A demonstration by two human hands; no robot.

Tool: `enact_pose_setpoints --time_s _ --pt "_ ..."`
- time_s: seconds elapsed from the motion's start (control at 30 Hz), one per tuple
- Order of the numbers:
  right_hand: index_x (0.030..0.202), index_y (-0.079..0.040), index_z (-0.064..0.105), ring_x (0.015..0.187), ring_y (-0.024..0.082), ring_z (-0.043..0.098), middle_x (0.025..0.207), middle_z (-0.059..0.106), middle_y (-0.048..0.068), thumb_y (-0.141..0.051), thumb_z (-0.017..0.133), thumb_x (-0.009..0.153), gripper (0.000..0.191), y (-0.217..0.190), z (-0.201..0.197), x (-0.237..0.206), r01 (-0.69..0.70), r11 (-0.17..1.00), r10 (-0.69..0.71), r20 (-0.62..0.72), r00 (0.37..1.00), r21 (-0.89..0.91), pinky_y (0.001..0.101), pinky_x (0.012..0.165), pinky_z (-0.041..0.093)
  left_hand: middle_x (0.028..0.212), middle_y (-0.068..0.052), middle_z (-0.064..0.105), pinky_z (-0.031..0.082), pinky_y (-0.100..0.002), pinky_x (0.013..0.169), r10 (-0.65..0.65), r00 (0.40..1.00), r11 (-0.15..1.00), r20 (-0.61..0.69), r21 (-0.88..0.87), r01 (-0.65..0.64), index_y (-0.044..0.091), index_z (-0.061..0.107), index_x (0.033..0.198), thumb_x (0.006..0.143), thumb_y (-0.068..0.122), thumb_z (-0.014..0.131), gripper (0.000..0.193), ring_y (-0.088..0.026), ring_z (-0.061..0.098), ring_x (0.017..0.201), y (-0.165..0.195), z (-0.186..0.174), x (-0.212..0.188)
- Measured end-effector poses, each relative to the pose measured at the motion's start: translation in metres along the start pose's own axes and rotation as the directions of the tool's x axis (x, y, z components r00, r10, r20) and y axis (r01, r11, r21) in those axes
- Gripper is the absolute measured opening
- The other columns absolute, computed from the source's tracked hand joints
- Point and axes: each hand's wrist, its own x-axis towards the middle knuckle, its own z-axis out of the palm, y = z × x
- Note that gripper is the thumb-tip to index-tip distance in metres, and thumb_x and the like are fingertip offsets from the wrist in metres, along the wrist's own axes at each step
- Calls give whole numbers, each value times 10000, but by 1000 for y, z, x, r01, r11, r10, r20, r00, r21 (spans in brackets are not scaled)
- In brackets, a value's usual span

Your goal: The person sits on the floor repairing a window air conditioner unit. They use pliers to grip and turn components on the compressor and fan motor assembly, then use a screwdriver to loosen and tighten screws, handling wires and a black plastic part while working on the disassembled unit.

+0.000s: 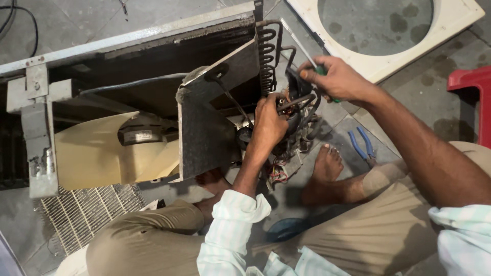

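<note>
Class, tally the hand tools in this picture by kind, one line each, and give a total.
Screwdriver with green handle, held in the right hand: 1
Pliers with blue handles, lying on the floor: 1
Total: 2
The left hand holds no tool; it rests on the black compressor.

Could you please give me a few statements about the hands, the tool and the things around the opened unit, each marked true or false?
1. The right hand grips a green-handled screwdriver. True.
2. The left hand lies flat on the floor. False: it reaches in among the tubes beside the compressor.
3. Blue-handled pliers lie on the floor near the bare foot. True.
4. The fan blade is red. False: it is cream.
</note>
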Motion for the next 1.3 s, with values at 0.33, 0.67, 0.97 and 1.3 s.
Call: enact_pose_setpoints --time_s 0.33,0.67,0.97,1.3 --pt "1169 -70 627 510 30 422 819 615 -52 -319 589 1066 272 -4 -11 -1 10 886 15 -51 999 464 212 442 328 1108 -290 585 448 -560 945 99 991 995 -92 37 -96 -41 512 1190 761 -80 701 470 -491 561 1098 1 5 -14" --pt "1204 -58 627 465 48 436 754 605 12 -301 577 1059 287 -13 -22 -56 60 936 -44 -54 998 346 216 407 344 1085 -279 565 474 -549 918 138 984 972 -115 204 -113 -75 582 1166 864 -34 617 307 -465 560 1047 1 10 -26" --pt "1262 -48 628 476 40 424 825 627 36 -254 555 1111 265 23 -20 -109 139 841 -68 -152 986 523 194 417 343 1061 -230 601 506 -518 893 106 990 958 -94 278 -76 -56 633 1141 904 -32 605 240 -424 596 1042 6 13 -29" --pt "1252 -73 599 463 57 441 793 606 35 -231 495 1154 213 42 -13 -114 63 783 103 -230 968 619 213 380 365 1045 -220 615 505 -520 883 120 988 962 -94 258 -92 -51 631 1112 934 22 622 192 -421 599 1032 10 13 -32"
